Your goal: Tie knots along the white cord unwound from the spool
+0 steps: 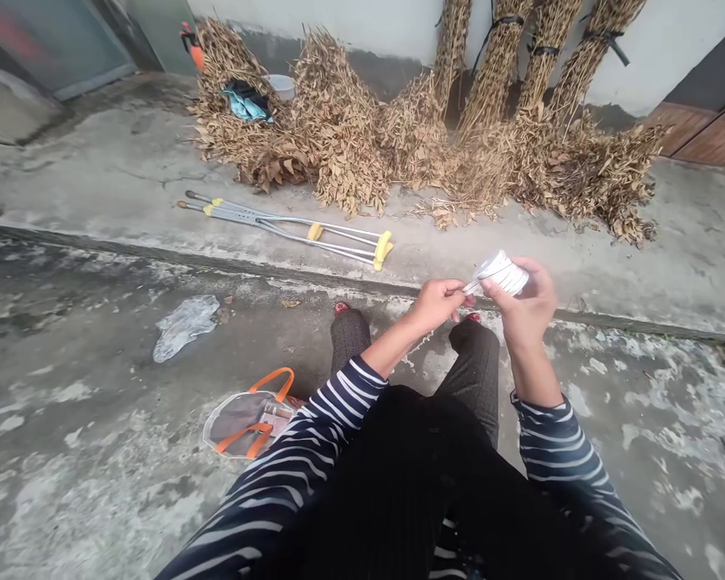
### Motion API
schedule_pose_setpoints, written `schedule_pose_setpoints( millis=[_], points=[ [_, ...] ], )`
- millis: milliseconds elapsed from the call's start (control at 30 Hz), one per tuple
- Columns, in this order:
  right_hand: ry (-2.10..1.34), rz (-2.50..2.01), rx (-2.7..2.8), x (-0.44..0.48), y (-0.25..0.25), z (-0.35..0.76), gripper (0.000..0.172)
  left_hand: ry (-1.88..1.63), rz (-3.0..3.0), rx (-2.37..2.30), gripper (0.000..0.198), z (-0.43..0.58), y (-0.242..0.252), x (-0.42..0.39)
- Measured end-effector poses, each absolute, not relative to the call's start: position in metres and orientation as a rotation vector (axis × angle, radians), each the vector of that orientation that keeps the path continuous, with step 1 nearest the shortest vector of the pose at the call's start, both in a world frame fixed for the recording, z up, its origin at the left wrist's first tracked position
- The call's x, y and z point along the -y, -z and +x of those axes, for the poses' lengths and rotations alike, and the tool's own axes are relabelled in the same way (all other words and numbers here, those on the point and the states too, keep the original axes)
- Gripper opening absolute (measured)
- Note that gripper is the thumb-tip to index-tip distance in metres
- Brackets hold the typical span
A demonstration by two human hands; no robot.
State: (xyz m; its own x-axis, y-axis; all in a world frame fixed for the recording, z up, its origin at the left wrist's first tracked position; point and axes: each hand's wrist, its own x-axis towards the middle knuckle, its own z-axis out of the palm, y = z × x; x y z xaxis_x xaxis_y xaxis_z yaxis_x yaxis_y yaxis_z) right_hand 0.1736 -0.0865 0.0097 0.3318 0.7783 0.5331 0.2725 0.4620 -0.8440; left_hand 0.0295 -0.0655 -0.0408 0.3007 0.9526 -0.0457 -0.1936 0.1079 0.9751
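A white roll of bandage-like strip [505, 275] with thin dark lines is gripped in my right hand [528, 306], fingers round its far side and thumb on the near side. From its left side a short free end runs to my left hand [441, 304], which pinches it between thumb and fingers. Both hands are raised in front of me, close together but apart. Below and left of them a pair of crutches [287, 228] with yellow pads lies on the concrete ledge.
Dry plant bundles [350, 129] lean along the white wall, some tied with dark bands. A ledge edge [266, 270] runs across in front of my feet. A bag [242, 423] with orange handles and a clear plastic sheet [185, 326] lie on the ground to the left.
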Motion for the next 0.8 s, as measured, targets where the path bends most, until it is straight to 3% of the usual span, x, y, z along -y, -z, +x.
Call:
schedule_pose_setpoints(
  millis=[233,567,800],
  points=[
    [-0.302,-1.229,1.406,0.083,0.018,0.177,0.049,-0.961,1.026,-0.877,0.02,0.025,0.032,0.07],
    [0.187,-1.111,1.778,0.079,0.028,0.178,0.034,-0.972,1.033,-0.919,0.028,0.02,0.026,0.077],
    [0.199,-1.085,1.861,0.078,0.02,0.18,0.03,-0.93,1.015,-0.952,0.033,0.018,0.018,0.077]
  ],
)
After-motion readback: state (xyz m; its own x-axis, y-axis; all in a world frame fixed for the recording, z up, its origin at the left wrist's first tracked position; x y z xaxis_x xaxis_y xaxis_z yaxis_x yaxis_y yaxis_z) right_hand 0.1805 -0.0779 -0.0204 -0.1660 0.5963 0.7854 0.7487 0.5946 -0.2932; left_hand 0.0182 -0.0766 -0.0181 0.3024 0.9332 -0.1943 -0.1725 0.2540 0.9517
